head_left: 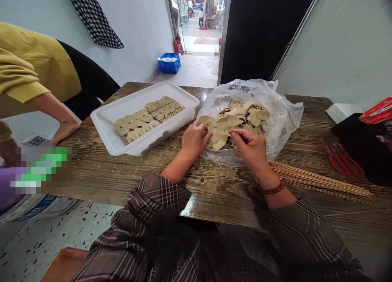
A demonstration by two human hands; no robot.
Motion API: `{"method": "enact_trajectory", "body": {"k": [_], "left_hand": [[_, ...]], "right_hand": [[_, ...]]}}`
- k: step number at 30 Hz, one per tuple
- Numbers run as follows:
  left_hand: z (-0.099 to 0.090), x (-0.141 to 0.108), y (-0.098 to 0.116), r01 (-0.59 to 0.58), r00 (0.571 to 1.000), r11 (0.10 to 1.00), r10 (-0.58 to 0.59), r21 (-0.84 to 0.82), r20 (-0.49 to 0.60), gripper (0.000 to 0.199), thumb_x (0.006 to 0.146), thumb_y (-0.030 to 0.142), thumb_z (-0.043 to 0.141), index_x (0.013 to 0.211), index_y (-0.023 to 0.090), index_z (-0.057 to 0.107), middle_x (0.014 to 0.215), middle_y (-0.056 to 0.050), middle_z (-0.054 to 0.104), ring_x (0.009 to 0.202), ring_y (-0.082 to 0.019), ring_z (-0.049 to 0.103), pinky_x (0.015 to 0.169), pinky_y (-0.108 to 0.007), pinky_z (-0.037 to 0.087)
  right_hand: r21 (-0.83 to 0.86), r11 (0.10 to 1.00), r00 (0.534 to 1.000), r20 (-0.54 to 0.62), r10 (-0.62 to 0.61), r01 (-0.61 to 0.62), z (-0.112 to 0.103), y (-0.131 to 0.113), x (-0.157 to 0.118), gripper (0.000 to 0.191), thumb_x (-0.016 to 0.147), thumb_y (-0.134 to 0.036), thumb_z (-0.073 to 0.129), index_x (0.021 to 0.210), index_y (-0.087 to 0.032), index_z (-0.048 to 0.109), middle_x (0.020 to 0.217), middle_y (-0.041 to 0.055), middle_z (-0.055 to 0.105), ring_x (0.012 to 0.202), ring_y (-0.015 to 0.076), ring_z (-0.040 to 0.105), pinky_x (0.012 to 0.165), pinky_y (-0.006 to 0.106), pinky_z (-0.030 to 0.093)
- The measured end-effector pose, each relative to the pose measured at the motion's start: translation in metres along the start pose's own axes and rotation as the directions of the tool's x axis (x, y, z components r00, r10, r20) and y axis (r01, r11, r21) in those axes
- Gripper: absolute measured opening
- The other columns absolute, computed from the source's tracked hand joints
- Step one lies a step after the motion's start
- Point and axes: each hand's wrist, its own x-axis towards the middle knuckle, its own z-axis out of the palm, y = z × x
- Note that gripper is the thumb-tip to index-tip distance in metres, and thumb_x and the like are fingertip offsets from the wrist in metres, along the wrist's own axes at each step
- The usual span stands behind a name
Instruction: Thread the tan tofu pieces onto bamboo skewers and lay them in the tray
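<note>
Skewered tan slices (137,119) already lie in the white tray (122,105); loose slices (257,114) remain in the plastic bag (286,116), bare skewers (321,178) beside it. Left hand (194,140) pinches a slice (218,138); right hand (252,148) apparently pinches a skewer.

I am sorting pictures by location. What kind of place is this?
Probably a small street-front eatery: a doorway onto the street, thin sticks, and a white tray of skewered tan slices.

The slices (231,121) look matt, the plastic bag (285,119) crinkled and glossy, the wooden table (214,196) grained.
</note>
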Motion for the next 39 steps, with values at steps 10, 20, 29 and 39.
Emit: {"method": "enact_trajectory", "body": {"k": [10,20,29,39], "left_hand": [[0.002,0.003,0.003,-0.037,0.996,0.855,-0.008,-0.518,-0.084,0.008,0.081,0.020,0.061,0.075,0.019,0.056,0.075,-0.002,0.058,0.072,-0.015,0.052,0.070,-0.028,0.041],[-0.027,0.006,-0.004,0.187,0.960,0.283,-0.254,-0.941,0.114,0.021,0.079,0.030,0.066,0.089,0.019,0.052,0.059,0.006,0.053,0.048,-0.008,0.047,0.044,-0.020,0.036],[-0.033,0.010,-0.010,0.201,0.963,0.280,-0.234,-0.939,0.136,0.022,0.065,0.014,0.071,0.085,0.013,0.061,0.068,0.001,0.065,0.055,-0.006,0.052,0.049,-0.018,0.041],[-0.030,0.011,-0.014,0.180,0.948,0.230,-0.301,-0.956,0.106,0.021,0.065,0.017,0.074,0.084,0.012,0.067,0.066,0.001,0.065,0.059,-0.007,0.056,0.057,-0.020,0.043]], "right_hand": [[0.006,1.000,1.000,-0.012,-0.006,0.006,-0.001,0.001,0.001,0.025,0.087,-0.038,0.062,0.091,-0.018,0.077,0.063,0.0004,0.068,0.056,0.0142,0.061,0.055,0.027,0.048],[0.015,0.999,0.993,0.110,-0.052,0.051,-0.006,-0.009,-0.003,0.023,0.086,-0.035,0.063,0.092,-0.018,0.078,0.076,0.0044,0.074,0.063,0.0157,0.065,0.059,0.028,0.052],[-0.040,0.987,0.956,0.256,-0.143,0.159,-0.011,-0.004,-0.003,0.019,0.088,-0.031,0.063,0.091,-0.021,0.078,0.087,0.0051,0.077,0.079,0.0193,0.070,0.074,0.032,0.055],[-0.083,0.969,0.933,0.303,-0.196,0.231,-0.011,-0.002,-0.002,0.017,0.089,-0.028,0.062,0.091,-0.022,0.078,0.088,0.0047,0.078,0.079,0.0194,0.071,0.074,0.032,0.055]]}}
